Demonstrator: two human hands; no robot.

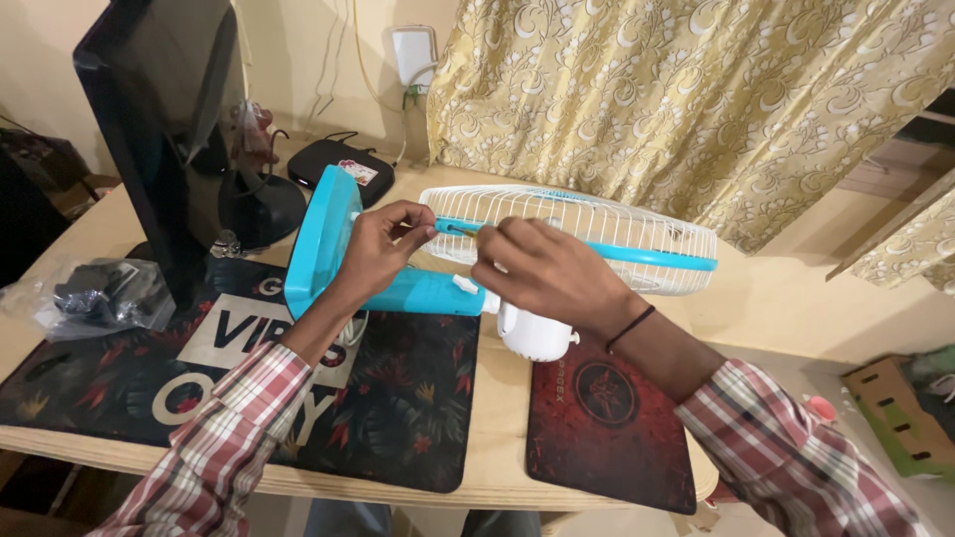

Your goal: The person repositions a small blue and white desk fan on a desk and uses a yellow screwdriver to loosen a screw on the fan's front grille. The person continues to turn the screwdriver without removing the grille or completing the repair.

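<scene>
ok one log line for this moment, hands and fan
left hand pinching grille rim | right hand on grille rim | table fan lying on desk

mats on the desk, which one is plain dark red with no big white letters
The small mat on the right, below the fan's white motor housing; the large floral mat on the left carries big white letters.

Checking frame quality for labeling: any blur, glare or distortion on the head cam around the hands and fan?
Head view: warm, dim indoor light; the left hand, right hand and fan are fairly sharp, with slight softness at the fingertips. The monitor shows faint reflections, no harsh glare. Wide-angle stretch shows at the edges, on the sleeves and curtain.
</scene>
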